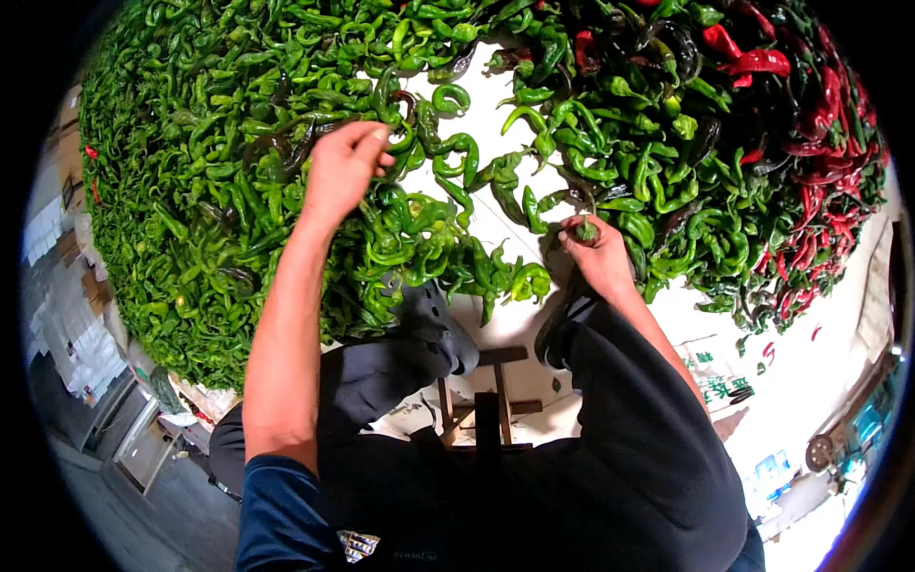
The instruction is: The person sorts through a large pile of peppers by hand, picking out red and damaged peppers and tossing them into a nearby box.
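Note:
My left hand (345, 170) is over the left part of a broad heap of green peppers (219, 181), its fingers curled together. A curved green pepper (404, 139) lies right by its fingertips; whether they grip it or anything else is hidden. Low at the right side of the white gap, my right hand (600, 257) pinches a dark green pepper (586, 232), stem end showing, between thumb and fingers. Loose green peppers (457, 157) lie scattered on the white sheet (505, 219) between both hands.
Dark and green peppers (658, 172) are piled on the right, with red peppers (820, 124) along the far right edge. Below, between my dark-trousered legs, is a small wooden stool (500, 381). White sheeting with green print (710, 381) spreads at lower right.

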